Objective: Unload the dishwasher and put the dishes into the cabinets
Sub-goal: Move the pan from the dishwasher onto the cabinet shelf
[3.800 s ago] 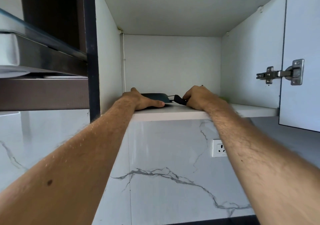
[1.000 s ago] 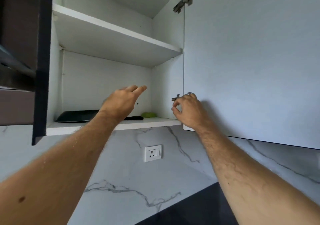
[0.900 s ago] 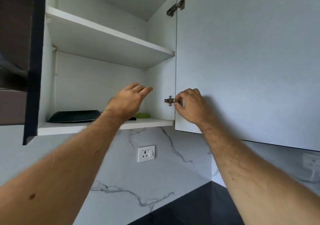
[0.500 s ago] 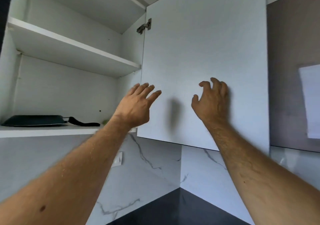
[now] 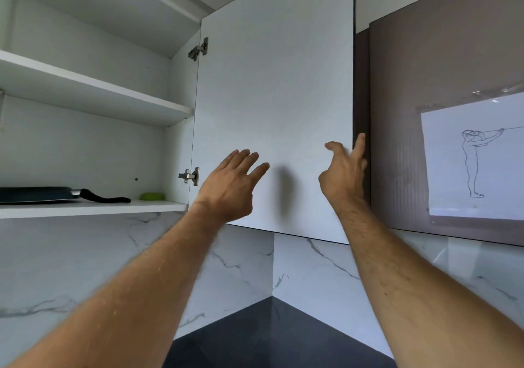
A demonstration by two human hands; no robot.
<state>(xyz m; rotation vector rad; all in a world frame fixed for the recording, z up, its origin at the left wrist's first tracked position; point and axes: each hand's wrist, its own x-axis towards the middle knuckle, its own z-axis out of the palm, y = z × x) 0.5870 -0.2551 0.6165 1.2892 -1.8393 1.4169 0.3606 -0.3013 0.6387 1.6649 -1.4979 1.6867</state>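
A dark pan [image 5: 37,194] with a black handle lies on the lower shelf [image 5: 93,208] of the open wall cabinet at the left. The white cabinet door [image 5: 272,98] stands swung open to the right. My left hand [image 5: 231,186] is raised in front of the door's inner face, fingers apart, holding nothing. My right hand [image 5: 344,173] is at the door's free edge, with fingertips hooked around it and the thumb spread on the inner face.
A small green object [image 5: 152,196] sits at the back right of the lower shelf. A bare upper shelf [image 5: 93,91] is above. A paper with a line drawing [image 5: 473,160] is taped to the brown wall panel. Marble backsplash [image 5: 246,265] and dark countertop [image 5: 272,336] lie below.
Both hands left the pan on the shelf. My view swung right, and my right hand slid across the door from the hinge side to its free edge. My left hand followed.
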